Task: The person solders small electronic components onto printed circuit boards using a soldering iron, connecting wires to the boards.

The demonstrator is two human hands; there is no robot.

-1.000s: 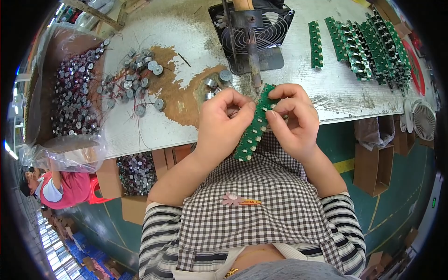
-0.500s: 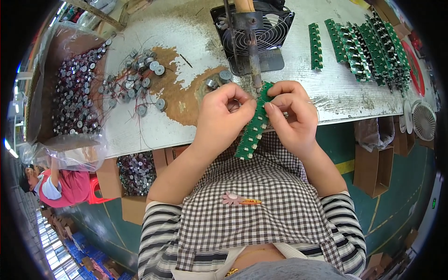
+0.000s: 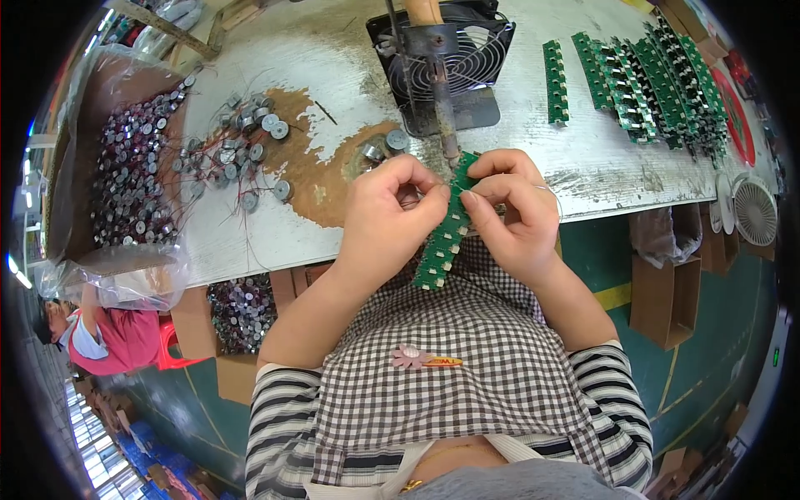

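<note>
A long green circuit board strip (image 3: 446,236) with small white connectors slants between my hands, its upper end just under the tip of a mounted soldering iron (image 3: 444,104). The thumb and fingers of my right hand (image 3: 517,212) are closed on the strip's upper right edge. My left hand (image 3: 392,212) is closed in a pinch at its left edge; what lies between those fingertips is too small and hidden to make out. Just beyond my left knuckles sit two small round metal motors (image 3: 397,140).
Behind the iron stands a black fan (image 3: 483,54). Loose motors with thin wires (image 3: 242,150) lie left, beside a plastic-lined box of motors (image 3: 137,167). More board strips (image 3: 658,92) rest at right. Another person (image 3: 117,337) sits at far left; a cardboard box (image 3: 667,304) stands low right.
The view has shifted slightly, moving the bench things a little left in the picture. Both hands keep nearly the same grip and place at the strip, close to the iron tip.
</note>
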